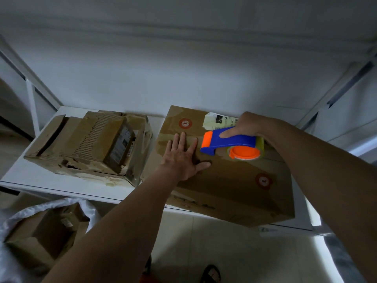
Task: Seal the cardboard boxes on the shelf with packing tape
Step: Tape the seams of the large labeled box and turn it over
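A large brown cardboard box (234, 180) with red round stickers and a white label lies on the white shelf (40, 174), at the right. My left hand (183, 156) presses flat on its top, fingers spread. My right hand (246, 127) grips the blue handle of a blue and orange tape dispenser (230, 145), which sits on the box top just right of my left hand. A second, battered cardboard box (89, 144) stands at the left of the shelf, its torn flaps showing.
A white wall stands close behind the shelf, with white metal uprights at both sides. Below left, a white sack (12, 225) holds more cardboard boxes (44, 237). Pale tiled floor and a sandalled foot (211, 273) show beneath the shelf.
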